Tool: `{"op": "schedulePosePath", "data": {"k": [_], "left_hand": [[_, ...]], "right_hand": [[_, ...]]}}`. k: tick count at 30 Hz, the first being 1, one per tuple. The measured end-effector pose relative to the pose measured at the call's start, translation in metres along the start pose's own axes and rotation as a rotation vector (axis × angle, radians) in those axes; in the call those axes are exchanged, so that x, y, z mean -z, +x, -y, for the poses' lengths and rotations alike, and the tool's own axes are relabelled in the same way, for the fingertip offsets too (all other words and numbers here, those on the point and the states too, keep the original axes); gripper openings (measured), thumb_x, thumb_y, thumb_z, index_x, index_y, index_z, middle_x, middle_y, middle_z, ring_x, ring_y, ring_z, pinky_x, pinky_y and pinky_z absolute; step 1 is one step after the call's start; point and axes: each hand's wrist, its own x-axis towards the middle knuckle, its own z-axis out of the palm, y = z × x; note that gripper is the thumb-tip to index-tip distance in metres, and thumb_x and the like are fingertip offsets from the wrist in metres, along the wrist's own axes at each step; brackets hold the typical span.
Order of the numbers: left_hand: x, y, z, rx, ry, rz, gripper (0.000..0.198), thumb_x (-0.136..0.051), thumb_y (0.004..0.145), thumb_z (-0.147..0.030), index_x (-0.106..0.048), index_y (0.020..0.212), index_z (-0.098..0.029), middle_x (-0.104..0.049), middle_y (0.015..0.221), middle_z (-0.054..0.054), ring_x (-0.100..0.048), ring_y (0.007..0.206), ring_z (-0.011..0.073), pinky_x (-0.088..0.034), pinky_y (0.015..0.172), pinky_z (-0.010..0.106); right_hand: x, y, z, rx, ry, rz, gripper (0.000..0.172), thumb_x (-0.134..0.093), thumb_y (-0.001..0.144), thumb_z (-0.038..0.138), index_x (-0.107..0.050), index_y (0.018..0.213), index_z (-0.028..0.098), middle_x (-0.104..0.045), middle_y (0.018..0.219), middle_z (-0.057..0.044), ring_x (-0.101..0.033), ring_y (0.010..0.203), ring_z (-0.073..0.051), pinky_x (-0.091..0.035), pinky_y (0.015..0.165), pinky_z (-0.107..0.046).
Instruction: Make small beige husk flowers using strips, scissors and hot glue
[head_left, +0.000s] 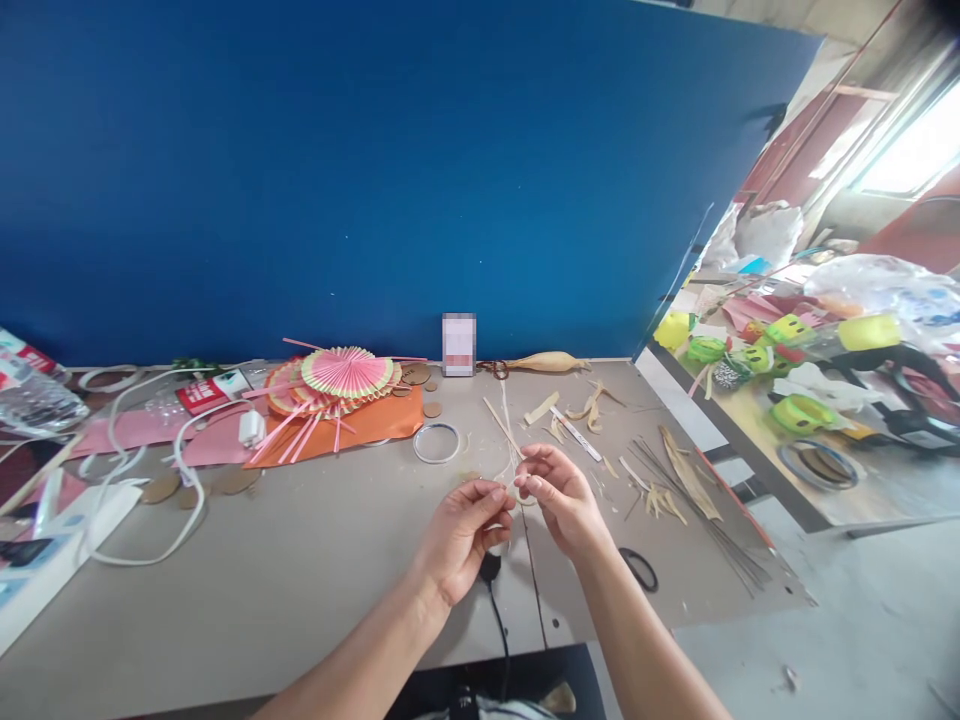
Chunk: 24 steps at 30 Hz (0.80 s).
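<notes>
Left hand [466, 535]: in the head view, thumb and forefinger pinched together, tips meeting on the pale strips [502, 425] low down.
Right hand [562, 503]: just beside it, fingers curled and nearly closed, thumb and fingertips on the same strips; the exact contact is hidden.
Pale strips: here they are, thin and slender, rising from between the two hands and pointing toward the far side, over the tabletop [300, 570].
Silver ring [436, 461]: lying flat, left of the strips, well apart from the hands.
Paper fan [350, 372]: pink and green, over at far left, resting above an orange sheet [394, 418].
Marker [577, 434]: white, right of the strips, among dry husk scraps.
Thin wires [731, 555]: a loose bundle on the right, a long dry husk [686, 470] alongside.
Black ring [655, 578]: near side, just right of the right forearm.
Black cable [500, 620]: running toward the near edge, between the forearms.
</notes>
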Motion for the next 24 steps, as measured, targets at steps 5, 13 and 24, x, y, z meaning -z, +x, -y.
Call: {"op": "schedulePosePath", "data": {"k": [5,13,24], "left_hand": [[0.002,-0.001,0.000,-0.289,0.309,-0.021,0.015,-0.070,0.065,-0.026,-0.061,0.067,-0.014,-0.062,0.062,0.000,-0.053,0.054,0.0066,-0.045,0.052,0.017],[0.006,-0.005,-0.004,-0.426,0.619,-0.034,0.018,-0.066,0.067,-0.032,-0.065,0.069,-0.014,-0.057,0.061,0.001,-0.051,0.055,0.0097,-0.040,0.047,0.019],[0.008,0.002,0.000,-0.377,0.509,-0.049,0.019,-0.068,0.065,-0.031,-0.067,0.073,-0.014,-0.059,0.063,0.002,-0.052,0.057,0.0109,-0.043,0.055,0.023]], "right_hand": [[-0.008,-0.008,0.003,-0.147,-0.008,0.066,0.022,-0.064,0.069,0.037,-0.057,0.073,0.017,-0.055,0.065,0.000,-0.046,0.056,-0.010,-0.036,0.056,-0.023],[-0.016,-0.008,0.006,-0.126,-0.063,-0.067,0.018,-0.065,0.066,0.031,-0.057,0.060,0.016,-0.051,0.057,0.003,-0.040,0.052,-0.008,-0.032,0.052,-0.022],[-0.019,-0.010,0.002,-0.089,-0.021,-0.126,0.021,-0.064,0.070,0.031,-0.059,0.058,0.015,-0.055,0.056,0.001,-0.042,0.053,-0.009,-0.033,0.053,-0.022]]}}
